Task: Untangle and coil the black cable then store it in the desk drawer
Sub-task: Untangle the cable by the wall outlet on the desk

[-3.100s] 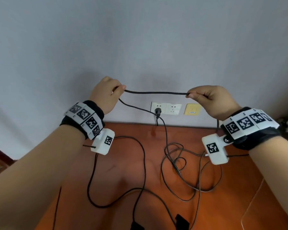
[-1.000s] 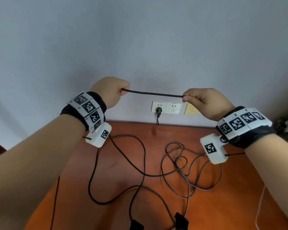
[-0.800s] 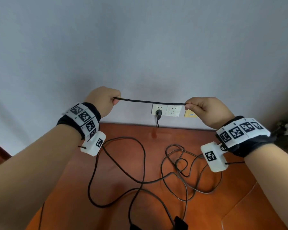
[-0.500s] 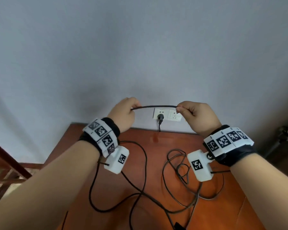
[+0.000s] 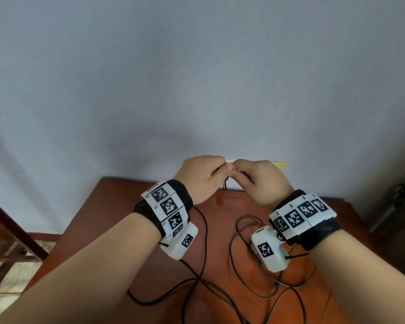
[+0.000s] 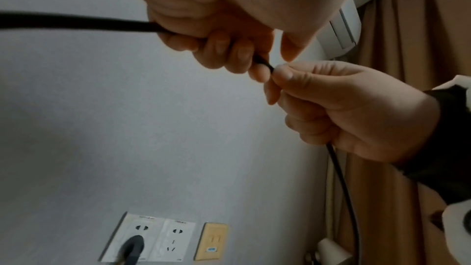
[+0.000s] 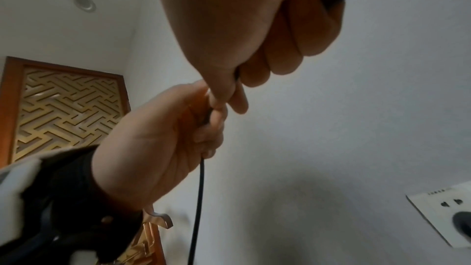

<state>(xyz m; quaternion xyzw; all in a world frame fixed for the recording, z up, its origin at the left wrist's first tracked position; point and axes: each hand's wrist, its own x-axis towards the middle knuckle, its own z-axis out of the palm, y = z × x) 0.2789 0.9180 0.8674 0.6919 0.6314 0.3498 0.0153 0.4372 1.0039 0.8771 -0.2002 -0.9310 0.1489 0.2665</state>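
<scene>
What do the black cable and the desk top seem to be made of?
Black cable: probably rubber or plastic sheath, matte; it bends freely and shows no glare. Desk top: looks like reddish-brown wood or veneer, glossy lacquer; it reflects light near the wall.

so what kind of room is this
Probably a home or hotel room: a wooden desk against a plain wall with wall sockets, curtains and a lattice wood panel.

Both forearms are raised in front of the wall, and the 2 hands are brought together until the fingertips touch. The left hand (image 5: 202,176) is closed in a fist around the black cable (image 6: 76,22). The right hand (image 5: 258,181) is curled too, and the same cable is pinched between its thumb and forefinger.
</scene>
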